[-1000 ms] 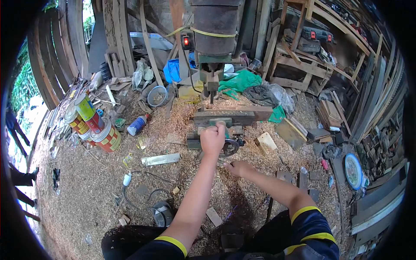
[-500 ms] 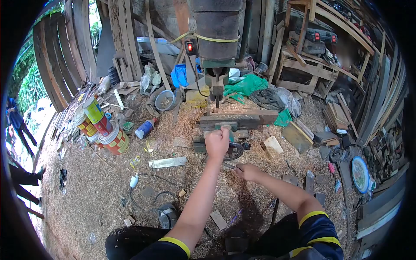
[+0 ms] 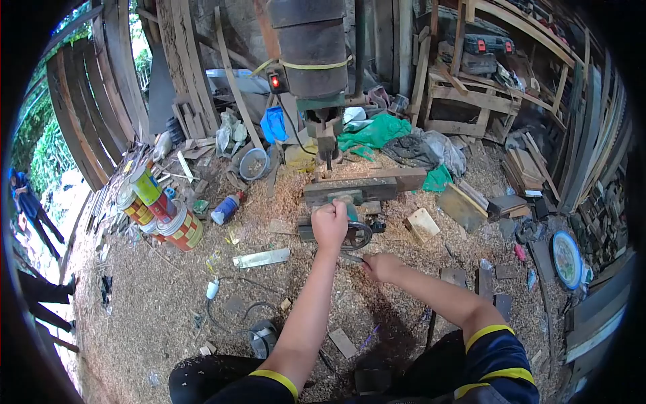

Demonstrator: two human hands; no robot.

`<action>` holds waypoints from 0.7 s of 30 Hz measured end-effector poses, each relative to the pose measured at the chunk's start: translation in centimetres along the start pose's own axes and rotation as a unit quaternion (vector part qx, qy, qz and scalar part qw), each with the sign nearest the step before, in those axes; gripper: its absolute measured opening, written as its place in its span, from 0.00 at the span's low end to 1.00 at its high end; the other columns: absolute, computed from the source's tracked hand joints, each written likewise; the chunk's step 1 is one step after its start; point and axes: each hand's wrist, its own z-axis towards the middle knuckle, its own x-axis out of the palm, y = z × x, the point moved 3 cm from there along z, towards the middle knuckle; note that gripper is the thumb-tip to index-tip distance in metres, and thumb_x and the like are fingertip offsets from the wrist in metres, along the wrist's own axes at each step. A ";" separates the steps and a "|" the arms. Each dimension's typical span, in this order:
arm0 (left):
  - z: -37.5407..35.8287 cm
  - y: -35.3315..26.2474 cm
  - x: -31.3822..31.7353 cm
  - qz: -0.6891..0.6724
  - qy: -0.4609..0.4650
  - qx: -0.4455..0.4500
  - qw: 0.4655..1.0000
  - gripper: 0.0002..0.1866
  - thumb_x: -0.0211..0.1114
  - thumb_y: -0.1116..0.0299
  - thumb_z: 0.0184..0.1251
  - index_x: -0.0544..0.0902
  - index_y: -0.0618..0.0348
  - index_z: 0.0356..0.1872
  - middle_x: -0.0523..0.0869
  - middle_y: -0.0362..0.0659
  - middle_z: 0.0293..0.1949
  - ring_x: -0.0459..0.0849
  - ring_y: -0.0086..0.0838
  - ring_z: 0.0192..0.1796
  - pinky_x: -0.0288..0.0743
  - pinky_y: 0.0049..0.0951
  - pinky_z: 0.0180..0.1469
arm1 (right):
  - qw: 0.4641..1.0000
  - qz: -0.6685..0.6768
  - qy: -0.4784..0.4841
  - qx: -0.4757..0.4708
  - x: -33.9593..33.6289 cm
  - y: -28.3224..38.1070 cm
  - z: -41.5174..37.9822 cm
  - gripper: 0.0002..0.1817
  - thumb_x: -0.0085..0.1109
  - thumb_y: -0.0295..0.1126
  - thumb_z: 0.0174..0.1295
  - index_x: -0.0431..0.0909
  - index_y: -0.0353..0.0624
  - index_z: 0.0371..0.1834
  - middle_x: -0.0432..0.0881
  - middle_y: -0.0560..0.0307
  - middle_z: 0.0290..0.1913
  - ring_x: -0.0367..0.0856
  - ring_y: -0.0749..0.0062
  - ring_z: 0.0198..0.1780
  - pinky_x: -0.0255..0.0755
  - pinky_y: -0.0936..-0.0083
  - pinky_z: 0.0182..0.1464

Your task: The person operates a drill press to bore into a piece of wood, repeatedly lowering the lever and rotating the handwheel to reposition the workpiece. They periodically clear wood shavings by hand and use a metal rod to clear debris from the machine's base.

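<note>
A drill press (image 3: 311, 50) stands over a wooden beam (image 3: 363, 185) on the sawdust-covered floor (image 3: 155, 283). The left hand (image 3: 330, 225) has its grip closed on the handwheel (image 3: 356, 236) below the beam. The right hand (image 3: 381, 266) pinches a thin metal tool (image 3: 351, 256) beside it.

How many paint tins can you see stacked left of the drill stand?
4, clustered together: the tilted green-yellow tin on top, a red tin under it, a checkered tin behind, the largest tin in front. Others may be hidden.
</note>
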 end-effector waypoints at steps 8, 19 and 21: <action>0.0 -0.2 0.0 -0.005 0.003 -0.022 1.000 0.26 0.57 0.60 0.76 0.86 0.67 0.18 0.84 0.50 0.15 0.85 0.39 0.19 0.77 0.38 0.29 | 1.000 0.015 -0.008 -0.012 0.6 -0.6 -0.2 0.21 0.46 0.51 0.77 0.81 0.47 0.54 0.90 0.44 0.42 0.89 0.43 0.44 0.81 0.46 0.47; 0.0 0.5 0.1 0.000 0.010 -0.023 1.000 0.24 0.58 0.61 0.74 0.87 0.65 0.19 0.84 0.54 0.17 0.85 0.46 0.20 0.77 0.42 0.30 | 0.951 0.302 0.066 0.016 1.8 -2.8 1.5 0.30 0.40 0.58 0.80 0.86 0.46 0.54 0.89 0.40 0.47 0.88 0.41 0.46 0.80 0.49 0.52; 0.1 1.6 0.5 0.017 0.022 -0.021 0.999 0.25 0.58 0.60 0.75 0.87 0.64 0.19 0.84 0.54 0.17 0.85 0.47 0.21 0.77 0.43 0.30 | 0.950 0.304 0.013 0.078 4.4 -6.2 4.8 0.30 0.45 0.58 0.78 0.87 0.45 0.53 0.89 0.39 0.44 0.88 0.42 0.45 0.81 0.51 0.52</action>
